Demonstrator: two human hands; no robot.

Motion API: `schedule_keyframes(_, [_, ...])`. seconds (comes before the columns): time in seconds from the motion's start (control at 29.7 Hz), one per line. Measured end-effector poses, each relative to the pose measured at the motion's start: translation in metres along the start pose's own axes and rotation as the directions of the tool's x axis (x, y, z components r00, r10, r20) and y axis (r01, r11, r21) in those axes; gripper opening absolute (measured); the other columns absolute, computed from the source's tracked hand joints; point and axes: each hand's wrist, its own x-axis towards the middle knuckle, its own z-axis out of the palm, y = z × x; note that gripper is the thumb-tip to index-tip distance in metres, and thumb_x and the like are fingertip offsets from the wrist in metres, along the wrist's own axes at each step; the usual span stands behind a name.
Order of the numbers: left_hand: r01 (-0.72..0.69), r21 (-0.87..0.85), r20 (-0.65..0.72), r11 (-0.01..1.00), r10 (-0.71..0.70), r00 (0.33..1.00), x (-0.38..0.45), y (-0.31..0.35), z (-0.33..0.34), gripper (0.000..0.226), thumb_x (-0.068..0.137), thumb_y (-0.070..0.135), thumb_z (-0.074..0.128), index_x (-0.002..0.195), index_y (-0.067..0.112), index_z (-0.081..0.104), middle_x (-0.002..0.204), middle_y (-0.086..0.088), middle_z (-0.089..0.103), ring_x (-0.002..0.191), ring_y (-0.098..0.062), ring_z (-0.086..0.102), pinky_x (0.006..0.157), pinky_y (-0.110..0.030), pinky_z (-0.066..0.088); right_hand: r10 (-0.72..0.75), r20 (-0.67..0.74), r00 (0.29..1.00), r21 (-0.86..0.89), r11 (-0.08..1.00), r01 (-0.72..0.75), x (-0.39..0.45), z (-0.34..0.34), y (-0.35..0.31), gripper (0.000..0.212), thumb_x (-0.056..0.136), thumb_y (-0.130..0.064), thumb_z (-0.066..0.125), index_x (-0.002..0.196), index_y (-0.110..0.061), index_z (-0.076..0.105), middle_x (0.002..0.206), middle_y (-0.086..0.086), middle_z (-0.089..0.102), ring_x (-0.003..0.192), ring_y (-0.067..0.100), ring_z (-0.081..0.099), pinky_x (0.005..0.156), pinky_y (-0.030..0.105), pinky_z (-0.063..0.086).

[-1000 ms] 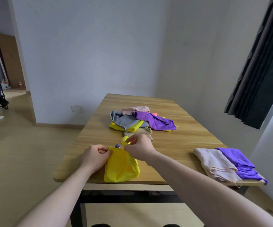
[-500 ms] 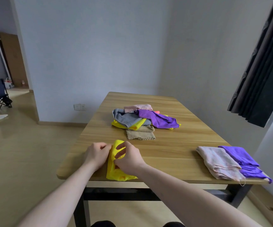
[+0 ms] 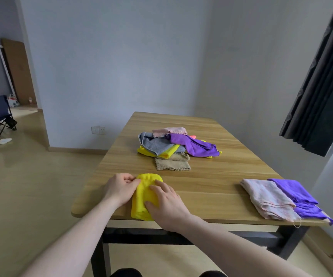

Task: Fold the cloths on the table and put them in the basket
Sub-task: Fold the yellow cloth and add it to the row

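Our wooden table (image 3: 211,176) carries a folded yellow cloth (image 3: 143,196) under our hands at the near edge, a heap of cloths (image 3: 173,146) beyond them, and pink (image 3: 265,198) and purple (image 3: 297,194) cloths off to our right.

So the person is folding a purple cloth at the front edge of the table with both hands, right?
Not quite. The cloth under the hands is yellow, not purple, as the head view shows. It does lie at the front edge of the table, with the left hand gripping its left side and the right hand pressing down on it.
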Motion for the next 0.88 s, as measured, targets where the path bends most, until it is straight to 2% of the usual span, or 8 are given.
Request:
schedule_keyframes(0.07, [-0.002,-0.010,0.000,1.000,0.002,1.000,-0.001,0.002,-0.001,0.029,0.082,0.058,0.069,0.078,0.030,0.076,0.079,0.018,0.072,0.083,-0.011,0.065,0.073,-0.029,0.050,0.004,0.041,0.999,-0.019,1.000,-0.003,-0.002,0.005,0.002,0.065,0.102,-0.058,0.037,0.158,-0.026,0.028,0.169,-0.003,0.014,0.156,0.024,0.008,0.126,0.048,0.014])
schedule_keyframes(0.17, [-0.004,0.021,-0.001,1.000,0.004,1.000,-0.001,0.002,-0.001,0.029,0.082,0.058,0.069,0.077,0.029,0.075,0.078,0.018,0.072,0.081,-0.010,0.065,0.072,-0.028,0.049,-0.005,0.058,0.998,-0.042,0.999,0.007,-0.003,0.009,0.004,0.066,0.103,-0.060,0.030,0.160,-0.027,0.023,0.170,-0.003,0.011,0.157,0.023,0.003,0.127,0.050,0.008])
schedule_keyframes(0.3, [-0.006,0.067,-0.010,0.998,0.007,1.000,-0.002,0.004,0.000,0.026,0.085,0.049,0.069,0.075,0.026,0.072,0.073,0.017,0.070,0.078,-0.011,0.064,0.067,-0.028,0.046,-0.009,0.075,0.997,-0.043,0.999,0.012,-0.001,0.009,0.006,0.067,0.103,-0.061,0.028,0.161,-0.027,0.020,0.170,-0.003,0.009,0.157,0.023,0.001,0.127,0.051,0.005])
schedule_keyframes(0.47, [-0.026,0.075,-0.020,0.997,0.027,0.999,-0.004,0.002,0.000,0.030,0.087,0.049,0.067,0.073,0.023,0.072,0.071,0.013,0.070,0.078,-0.015,0.064,0.066,-0.029,0.046,-0.003,0.094,0.996,-0.043,0.999,0.007,-0.002,0.010,0.004,0.067,0.103,-0.061,0.027,0.161,-0.028,0.019,0.170,-0.003,0.008,0.157,0.024,-0.001,0.126,0.054,0.003])
schedule_keyframes(0.64, [-0.058,0.105,-0.024,0.993,0.061,0.998,-0.004,0.002,-0.002,0.041,0.092,0.056,0.061,0.069,0.024,0.071,0.067,0.010,0.067,0.075,-0.019,0.062,0.059,-0.028,0.039,-0.011,0.069,0.998,-0.036,0.999,0.014,0.002,-0.005,-0.006,0.066,0.101,-0.056,0.040,0.158,-0.023,0.030,0.168,0.001,0.016,0.157,0.026,0.005,0.127,0.049,0.008])
schedule_keyframes(0.78, [-0.073,0.101,0.014,0.992,0.072,0.997,-0.002,0.000,-0.002,0.041,0.092,0.058,0.060,0.070,0.026,0.072,0.063,0.008,0.067,0.074,-0.019,0.063,0.059,-0.029,0.042,-0.038,0.093,0.995,-0.019,0.999,0.040,0.005,-0.009,-0.019,0.071,0.100,-0.060,0.041,0.156,-0.017,0.034,0.169,0.005,0.015,0.157,0.026,0.003,0.127,0.045,0.006])
schedule_keyframes(0.88, [-0.083,0.109,0.017,0.991,0.082,0.997,-0.002,-0.001,-0.001,0.043,0.093,0.056,0.060,0.073,0.020,0.072,0.060,0.003,0.065,0.072,-0.021,0.062,0.063,-0.032,0.048,-0.049,0.143,0.989,-0.071,0.996,0.060,0.004,-0.001,-0.019,0.075,0.100,-0.061,0.037,0.158,-0.016,0.026,0.170,0.006,0.010,0.157,0.027,0.000,0.127,0.048,0.002])
